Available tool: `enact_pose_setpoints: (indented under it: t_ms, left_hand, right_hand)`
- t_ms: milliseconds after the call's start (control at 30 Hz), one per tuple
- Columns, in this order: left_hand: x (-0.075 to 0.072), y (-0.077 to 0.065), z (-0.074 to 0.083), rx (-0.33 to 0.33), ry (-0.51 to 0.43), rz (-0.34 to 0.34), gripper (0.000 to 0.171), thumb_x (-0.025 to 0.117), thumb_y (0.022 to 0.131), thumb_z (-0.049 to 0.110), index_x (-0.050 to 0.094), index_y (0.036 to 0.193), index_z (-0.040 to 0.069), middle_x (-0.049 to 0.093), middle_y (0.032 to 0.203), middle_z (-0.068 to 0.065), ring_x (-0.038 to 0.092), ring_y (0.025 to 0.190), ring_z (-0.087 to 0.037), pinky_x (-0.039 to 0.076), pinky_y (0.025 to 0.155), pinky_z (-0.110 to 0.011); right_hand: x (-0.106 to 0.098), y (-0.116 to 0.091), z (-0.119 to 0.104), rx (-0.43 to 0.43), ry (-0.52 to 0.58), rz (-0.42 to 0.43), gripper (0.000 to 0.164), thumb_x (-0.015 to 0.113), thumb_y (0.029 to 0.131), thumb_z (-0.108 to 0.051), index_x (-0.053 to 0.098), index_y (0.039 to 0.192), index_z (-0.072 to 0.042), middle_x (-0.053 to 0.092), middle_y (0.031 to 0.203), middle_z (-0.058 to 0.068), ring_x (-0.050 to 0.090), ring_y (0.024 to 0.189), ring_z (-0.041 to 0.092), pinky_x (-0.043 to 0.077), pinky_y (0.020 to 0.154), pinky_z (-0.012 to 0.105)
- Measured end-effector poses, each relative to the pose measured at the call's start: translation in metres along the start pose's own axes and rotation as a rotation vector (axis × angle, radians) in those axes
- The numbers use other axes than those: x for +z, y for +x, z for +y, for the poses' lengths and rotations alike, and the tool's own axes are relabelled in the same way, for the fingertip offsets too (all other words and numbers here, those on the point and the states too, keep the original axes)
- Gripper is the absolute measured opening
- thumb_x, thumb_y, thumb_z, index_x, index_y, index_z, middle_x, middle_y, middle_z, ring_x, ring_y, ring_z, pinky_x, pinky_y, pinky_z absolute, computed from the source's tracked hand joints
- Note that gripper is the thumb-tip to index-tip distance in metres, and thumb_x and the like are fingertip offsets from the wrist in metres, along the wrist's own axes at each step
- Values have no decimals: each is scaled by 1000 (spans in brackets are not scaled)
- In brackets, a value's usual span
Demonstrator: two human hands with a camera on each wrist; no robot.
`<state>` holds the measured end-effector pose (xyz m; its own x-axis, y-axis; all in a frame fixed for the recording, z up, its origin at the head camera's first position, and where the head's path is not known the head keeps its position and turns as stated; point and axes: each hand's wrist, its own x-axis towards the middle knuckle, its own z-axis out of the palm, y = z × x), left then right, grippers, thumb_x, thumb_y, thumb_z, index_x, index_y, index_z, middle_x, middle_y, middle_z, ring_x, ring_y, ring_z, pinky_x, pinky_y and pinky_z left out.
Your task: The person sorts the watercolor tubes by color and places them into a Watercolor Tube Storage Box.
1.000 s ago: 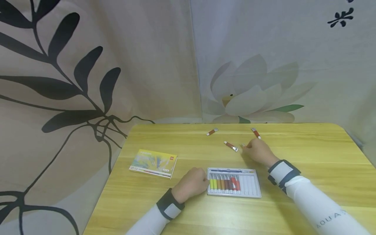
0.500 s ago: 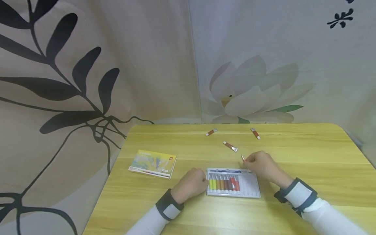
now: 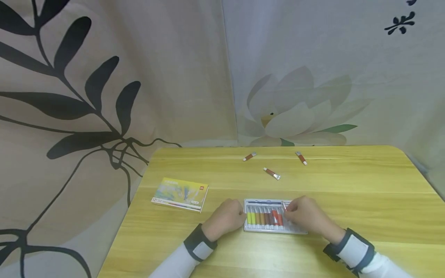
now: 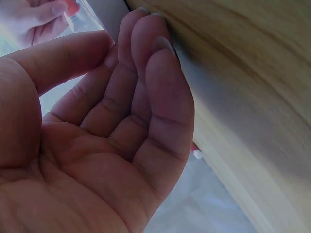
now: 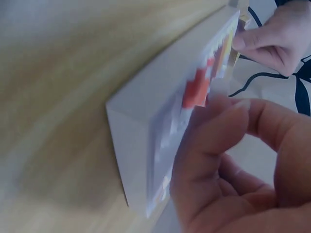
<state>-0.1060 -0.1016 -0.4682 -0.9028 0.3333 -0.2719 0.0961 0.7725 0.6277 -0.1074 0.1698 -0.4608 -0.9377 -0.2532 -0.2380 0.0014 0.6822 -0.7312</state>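
Note:
A white plastic tray (image 3: 257,231) lies on the table with a row of paint tubes (image 3: 262,219) in its left slots, running from yellow through brown to red. Along its back edge sits a thin blue-handled paintbrush (image 3: 265,202). My left hand (image 3: 225,219) has curled fingers at the tray's left end and grips its rim with the thumb. Over the tray's right part, my right hand (image 3: 307,216) pinches a small paint tube (image 4: 72,7), red in the left wrist view; fingers hide most of it.
Three brown-red paint tubes lie loose farther back: a left tube (image 3: 249,156), a middle tube (image 3: 272,173) and a right tube (image 3: 301,158). A yellow illustrated box (image 3: 180,194) rests at the left. Behind the wooden table (image 3: 365,185) hangs a printed curtain (image 3: 194,77).
My right hand has come from the back of the table toward me, bringing a paint tube over the tray's right part. The left hand has stayed at the tray's left end.

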Motion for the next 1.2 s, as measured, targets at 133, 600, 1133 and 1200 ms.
enact_pose_setpoints:
  t_ms: [133,600,1133,1200]
  left_hand:
    - [1,0,0,7,13,4,48,64,97,10,44,55,17,35,47,11,33,41,-5,27,38,-18]
    - [2,2,-2,20,34,12,49,64,97,11,43,54,18,34,46,12,32,40,-4,26,37,-18]
    - [3,3,-4,24,37,12,48,64,98,12,43,54,18,35,47,11,33,41,-4,26,38,-18]
    - [3,3,-4,24,39,12,48,64,98,12,43,55,18,35,47,11,33,41,-4,26,38,-18]
  right_hand:
    - [8,-1,2,5,-18,0,17,77,87,-12,74,70,-13,58,55,-1,48,48,11,34,44,20]
    - [18,-1,6,45,-29,35,21,80,87,-13,72,68,-12,55,54,-2,45,48,9,30,45,20]
    - [20,-4,7,60,-17,33,22,84,86,-15,64,76,-10,59,66,2,54,58,17,41,48,25]
    - [19,-4,9,47,-13,34,21,83,87,-15,65,77,-10,59,66,1,54,57,17,41,48,25]
